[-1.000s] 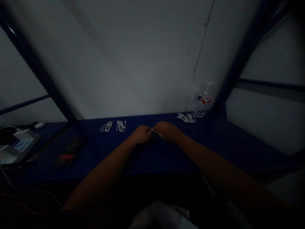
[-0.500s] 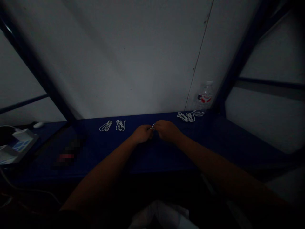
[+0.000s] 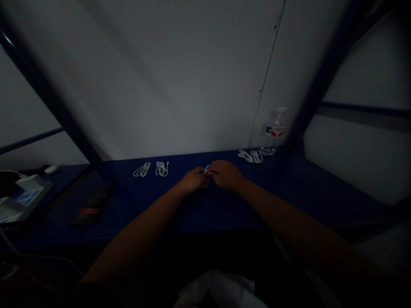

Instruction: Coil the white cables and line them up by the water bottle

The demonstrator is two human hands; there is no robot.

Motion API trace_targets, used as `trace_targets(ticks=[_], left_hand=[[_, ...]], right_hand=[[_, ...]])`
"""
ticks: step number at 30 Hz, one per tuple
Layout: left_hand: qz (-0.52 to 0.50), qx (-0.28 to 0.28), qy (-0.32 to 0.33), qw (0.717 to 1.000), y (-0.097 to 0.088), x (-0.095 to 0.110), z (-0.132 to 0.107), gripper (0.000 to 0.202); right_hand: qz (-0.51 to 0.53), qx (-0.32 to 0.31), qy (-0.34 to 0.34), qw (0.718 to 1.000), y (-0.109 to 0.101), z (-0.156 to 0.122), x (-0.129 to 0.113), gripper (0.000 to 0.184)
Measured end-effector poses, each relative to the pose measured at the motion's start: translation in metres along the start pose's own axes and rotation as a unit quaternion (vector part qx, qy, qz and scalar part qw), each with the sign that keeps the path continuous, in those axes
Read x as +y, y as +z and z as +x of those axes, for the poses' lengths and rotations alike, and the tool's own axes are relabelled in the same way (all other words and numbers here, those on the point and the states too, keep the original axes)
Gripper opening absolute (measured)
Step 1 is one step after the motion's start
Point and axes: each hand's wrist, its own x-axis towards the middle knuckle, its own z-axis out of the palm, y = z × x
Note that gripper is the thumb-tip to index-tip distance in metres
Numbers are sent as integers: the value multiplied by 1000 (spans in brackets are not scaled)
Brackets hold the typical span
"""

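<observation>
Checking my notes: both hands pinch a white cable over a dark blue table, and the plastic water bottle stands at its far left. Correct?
Wrong side: the plastic water bottle stands at the right of the dark blue table, as the head view shows. The left hand and right hand do pinch the white cable.

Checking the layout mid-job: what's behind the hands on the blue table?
Coiled white cables lie beyond them, with a plastic bottle at right. A white piece shows between the left hand and right hand; fingers cover the rest.
</observation>
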Motion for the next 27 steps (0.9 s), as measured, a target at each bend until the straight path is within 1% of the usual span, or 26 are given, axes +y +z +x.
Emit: trace_targets(ticks=[5, 7, 9, 10, 12, 15, 17, 19, 21, 24, 26, 27], left_hand=[[-39, 9, -30, 999, 0, 5, -1, 16], [-25, 6, -35, 999, -1, 4, 0, 16], [8, 10, -21, 1000, -1, -1, 3, 17], [25, 11, -3, 1000, -2, -4, 5, 18], [51, 12, 53, 997, -2, -11, 9, 19], [67, 8, 125, 990, -3, -19, 12, 23], [66, 11, 150, 987, -4, -19, 12, 24], [67, 20, 158, 985, -4, -17, 11, 24], [62, 31, 164, 984, -4, -13, 10, 25], [20, 27, 209, 977, -3, -6, 9, 27], [-15, 14, 231, 973, -4, -3, 8, 28], [-26, 10, 229, 973, -5, -3, 8, 28]], right_hand=[[-40, 10, -52, 998, 0, -2, -7, 19], [-32, 9, -46, 998, 3, -1, -8, 20], [-10, 15, -8, 1000, 5, 0, -8, 20], [8, 21, 20, 1000, 7, 1, -7, 19], [55, 34, 74, 995, 10, 2, -5, 17], [133, 63, 135, 980, 15, 3, 1, 14], [186, 84, 171, 964, 19, 4, 5, 14], [254, 99, 206, 940, 23, 5, 9, 15], [339, 98, 243, 903, 26, 7, 12, 17], [476, 86, 293, 824, 27, 8, 14, 22], [552, 79, 307, 771, 25, 8, 13, 25], [583, 71, 307, 749, 23, 8, 12, 26]])
